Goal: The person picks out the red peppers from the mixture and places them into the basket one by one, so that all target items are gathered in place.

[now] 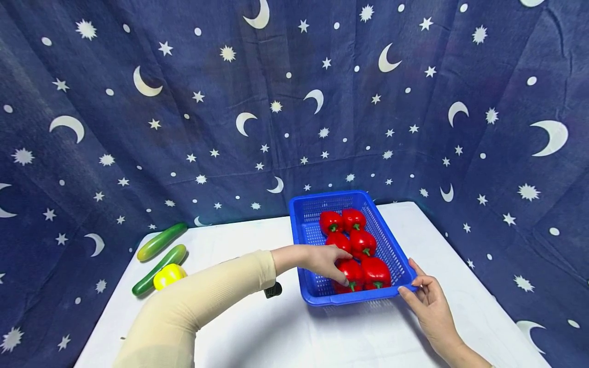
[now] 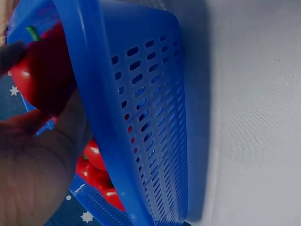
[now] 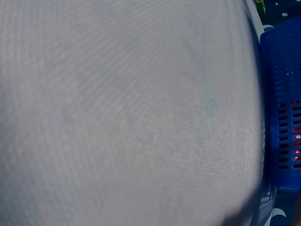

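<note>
A blue plastic basket [image 1: 349, 298] with perforated walls holds several red bell peppers, set in pairs. My left hand [image 1: 322, 260] reaches over the basket's left side and grips the front-left red bell pepper [image 1: 355, 275]. In the left wrist view, thumb and fingers curl around that bell pepper [image 2: 47, 70], its green stem showing, just inside the basket rim [image 2: 87, 70]. At the front right corner, my right hand [image 1: 432, 304] pinches the basket's rim between thumb and fingers. The right wrist view catches only the basket's outer wall [image 3: 282, 70] at its edge.
Left on the white table [image 1: 248, 332] lie two green cucumbers [image 1: 162, 242] [image 1: 161, 270] and a yellow bell pepper [image 1: 169, 276]. A dark blue curtain [image 1: 294, 128] with moons and stars hangs around the table's back and sides.
</note>
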{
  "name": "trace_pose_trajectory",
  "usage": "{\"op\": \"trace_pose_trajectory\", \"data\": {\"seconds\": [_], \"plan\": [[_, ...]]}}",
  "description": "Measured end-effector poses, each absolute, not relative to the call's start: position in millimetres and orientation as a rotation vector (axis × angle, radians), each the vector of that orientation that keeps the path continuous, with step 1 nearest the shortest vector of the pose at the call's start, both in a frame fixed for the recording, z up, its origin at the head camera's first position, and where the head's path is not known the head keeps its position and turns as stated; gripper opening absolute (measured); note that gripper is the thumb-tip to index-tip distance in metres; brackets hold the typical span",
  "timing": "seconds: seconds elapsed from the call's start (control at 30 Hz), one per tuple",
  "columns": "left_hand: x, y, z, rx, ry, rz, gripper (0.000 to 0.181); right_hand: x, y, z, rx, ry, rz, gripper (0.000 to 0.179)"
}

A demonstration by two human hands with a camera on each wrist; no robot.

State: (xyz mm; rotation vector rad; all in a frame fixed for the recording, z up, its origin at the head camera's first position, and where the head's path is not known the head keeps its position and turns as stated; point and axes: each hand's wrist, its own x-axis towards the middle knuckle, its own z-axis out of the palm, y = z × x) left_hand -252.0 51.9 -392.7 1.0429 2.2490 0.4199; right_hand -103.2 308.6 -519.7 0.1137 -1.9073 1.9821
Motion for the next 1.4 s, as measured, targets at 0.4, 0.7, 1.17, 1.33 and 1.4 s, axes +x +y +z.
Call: {"op": "trace_pose_trajectory", "data": {"seconds": [0.4,0.7,1.17,1.33,1.4], "plan": [[-258.5,64.6,-392.4,1.128,2.341,0.195,0.073,-104.0,309.3,-520.4,0.089,-1.909,1.986,0.023],[-253.6,68.5,-399.6,1.147,2.335,0.128,0.074,-103.7,307.7,-519.7,0.084,-1.916,1.98,0.023],[-251.7,69.5,-401.6,1.138,2.358,0.151,0.072,-103.2,308.3,-519.9,0.083,-1.899,1.996,0.023],[-252.7,68.1,-402.8,1.176,2.36,0.139,0.071,-103.3,307.7,-519.1,0.081,-1.905,1.984,0.024],[-253.3,66.3,-403.1,1.184,2.358,0.145,0.071,-103.3,307.4,-519.0,0.077,-1.908,1.981,0.026]]}}
